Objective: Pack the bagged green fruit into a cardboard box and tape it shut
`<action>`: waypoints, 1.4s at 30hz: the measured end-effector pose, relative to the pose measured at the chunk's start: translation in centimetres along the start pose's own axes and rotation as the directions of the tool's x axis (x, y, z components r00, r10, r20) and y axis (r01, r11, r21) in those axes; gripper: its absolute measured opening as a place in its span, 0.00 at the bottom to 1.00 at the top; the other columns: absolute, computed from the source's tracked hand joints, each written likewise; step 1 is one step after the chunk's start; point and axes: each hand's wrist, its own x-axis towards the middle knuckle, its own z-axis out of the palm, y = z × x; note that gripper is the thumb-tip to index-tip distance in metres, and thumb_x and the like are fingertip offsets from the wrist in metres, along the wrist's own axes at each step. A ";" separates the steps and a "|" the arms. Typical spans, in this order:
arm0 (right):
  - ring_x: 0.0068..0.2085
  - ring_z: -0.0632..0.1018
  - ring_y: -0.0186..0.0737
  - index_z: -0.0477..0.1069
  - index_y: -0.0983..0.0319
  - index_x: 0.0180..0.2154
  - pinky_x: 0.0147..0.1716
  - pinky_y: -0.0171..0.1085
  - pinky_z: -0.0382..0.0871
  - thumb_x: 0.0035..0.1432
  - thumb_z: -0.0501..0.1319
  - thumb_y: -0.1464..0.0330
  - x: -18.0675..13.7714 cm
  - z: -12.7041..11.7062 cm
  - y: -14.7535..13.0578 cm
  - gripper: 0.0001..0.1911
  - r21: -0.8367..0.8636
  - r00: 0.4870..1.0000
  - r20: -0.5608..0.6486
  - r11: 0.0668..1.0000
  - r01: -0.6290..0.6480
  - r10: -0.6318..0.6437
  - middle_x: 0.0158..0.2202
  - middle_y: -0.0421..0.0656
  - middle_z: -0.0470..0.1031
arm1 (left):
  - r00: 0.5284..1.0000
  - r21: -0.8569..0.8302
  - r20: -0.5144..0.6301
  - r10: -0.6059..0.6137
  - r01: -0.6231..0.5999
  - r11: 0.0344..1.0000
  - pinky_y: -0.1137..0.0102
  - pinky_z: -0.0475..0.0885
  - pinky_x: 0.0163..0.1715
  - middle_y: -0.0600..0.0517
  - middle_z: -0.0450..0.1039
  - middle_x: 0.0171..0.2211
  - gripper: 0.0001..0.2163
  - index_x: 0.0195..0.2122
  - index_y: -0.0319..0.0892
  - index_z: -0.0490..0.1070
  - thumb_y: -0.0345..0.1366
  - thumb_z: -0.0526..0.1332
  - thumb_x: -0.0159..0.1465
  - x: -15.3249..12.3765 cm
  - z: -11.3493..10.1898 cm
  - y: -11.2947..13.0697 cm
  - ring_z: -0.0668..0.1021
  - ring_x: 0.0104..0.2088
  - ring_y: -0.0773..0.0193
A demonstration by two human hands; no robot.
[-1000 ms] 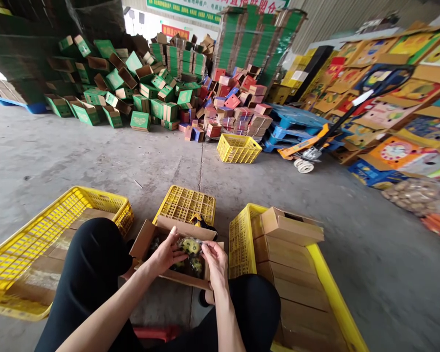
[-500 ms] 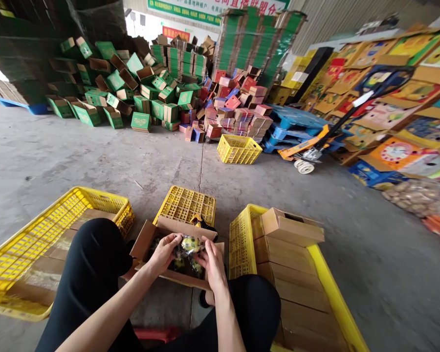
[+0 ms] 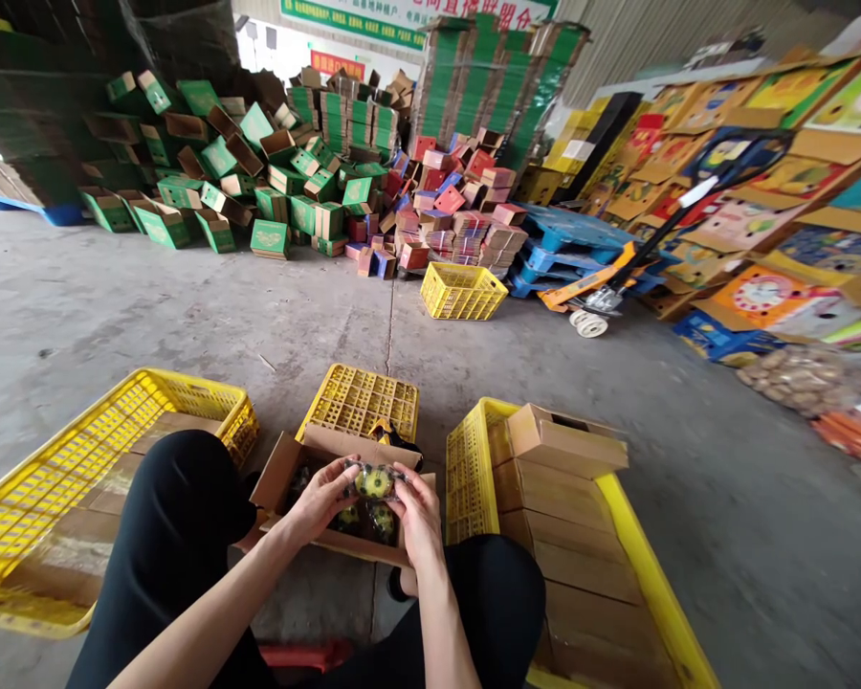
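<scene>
Pinching opposite ends of a film-wrapped yellow pack (image 3: 374, 482), the left hand (image 3: 324, 498) and right hand (image 3: 417, 504) hold it over an open carton (image 3: 275, 471), nearer its right edge. Similar packs (image 3: 382, 522) lie inside. Brown boxes (image 3: 570, 507) line the yellow crate (image 3: 472, 480) beyond that edge.

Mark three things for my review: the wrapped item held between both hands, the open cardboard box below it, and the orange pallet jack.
Wrapped item (image 3: 374, 483): head view, its yellow-green middle.
Open cardboard box (image 3: 351, 445): head view, its far flap.
Orange pallet jack (image 3: 607, 300): head view, its metal base.
</scene>
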 end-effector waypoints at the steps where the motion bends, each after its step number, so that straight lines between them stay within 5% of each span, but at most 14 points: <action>1: 0.53 0.82 0.54 0.83 0.56 0.48 0.46 0.45 0.79 0.47 0.77 0.53 0.0 0.0 0.0 0.27 -0.009 1.000 -0.002 1.000 0.000 0.000 0.52 0.48 0.84 | 1.000 0.019 0.011 -0.013 0.013 1.000 0.68 0.79 0.41 0.44 0.83 0.47 0.27 0.49 0.42 0.81 0.48 0.81 0.51 -0.1 -0.2 -0.1 0.84 0.42 0.58; 10: 0.56 0.81 0.54 0.83 0.55 0.48 0.46 0.43 0.79 0.48 0.77 0.55 -0.1 0.1 -0.3 0.25 0.028 1.000 -0.002 1.000 -0.002 0.002 0.54 0.48 0.83 | 0.999 0.030 -0.028 0.039 -0.038 0.999 0.68 0.80 0.43 0.49 0.82 0.33 0.20 0.29 0.39 0.82 0.48 0.82 0.46 -0.1 0.0 -0.5 0.82 0.36 0.61; 19: 0.53 0.82 0.55 0.83 0.58 0.44 0.44 0.46 0.83 0.43 0.80 0.51 -0.3 0.4 -0.3 0.28 0.056 0.996 0.023 0.995 -0.082 0.080 0.51 0.47 0.84 | 0.996 0.078 -0.045 0.075 -0.071 0.994 0.69 0.79 0.42 0.49 0.82 0.34 0.21 0.33 0.40 0.84 0.51 0.81 0.46 -0.1 0.3 -0.5 0.82 0.37 0.61; 31: 0.50 0.84 0.58 0.82 0.58 0.38 0.41 0.48 0.84 0.43 0.79 0.49 0.2 -0.3 0.3 0.26 0.033 0.995 -0.095 0.999 -0.009 0.012 0.44 0.46 0.84 | 0.998 0.007 -0.048 0.047 -0.046 0.999 0.65 0.81 0.43 0.45 0.84 0.39 0.24 0.40 0.39 0.84 0.50 0.82 0.48 0.1 0.2 -0.9 0.84 0.41 0.56; 35: 0.53 0.82 0.57 0.84 0.57 0.42 0.44 0.46 0.82 0.47 0.77 0.47 0.1 -0.3 0.0 0.26 -0.045 0.992 -0.118 0.998 0.036 -0.041 0.47 0.48 0.85 | 0.990 0.000 -0.123 -0.067 0.067 0.998 0.64 0.80 0.46 0.42 0.84 0.46 0.28 0.47 0.41 0.81 0.56 0.78 0.53 0.2 -0.2 -1.1 0.85 0.44 0.55; 39: 0.56 0.81 0.58 0.84 0.56 0.44 0.54 0.51 0.77 0.52 0.74 0.48 -0.1 0.0 -0.2 0.23 -0.101 0.998 0.012 0.993 0.063 -0.062 0.53 0.49 0.84 | 0.965 -0.029 -0.059 -0.256 0.255 0.967 0.62 0.81 0.46 0.37 0.84 0.46 0.29 0.46 0.41 0.80 0.63 0.70 0.58 0.3 -0.1 -0.6 0.86 0.44 0.51; 42: 0.60 0.79 0.58 0.85 0.55 0.39 0.63 0.54 0.69 0.53 0.73 0.53 -0.2 0.2 -0.6 0.16 -0.093 0.982 0.128 0.984 0.153 -0.140 0.53 0.48 0.84 | 0.978 -0.047 -0.031 -0.207 0.206 0.978 0.65 0.82 0.43 0.41 0.85 0.41 0.23 0.43 0.39 0.80 0.53 0.76 0.58 0.7 0.3 -0.2 0.86 0.37 0.57</action>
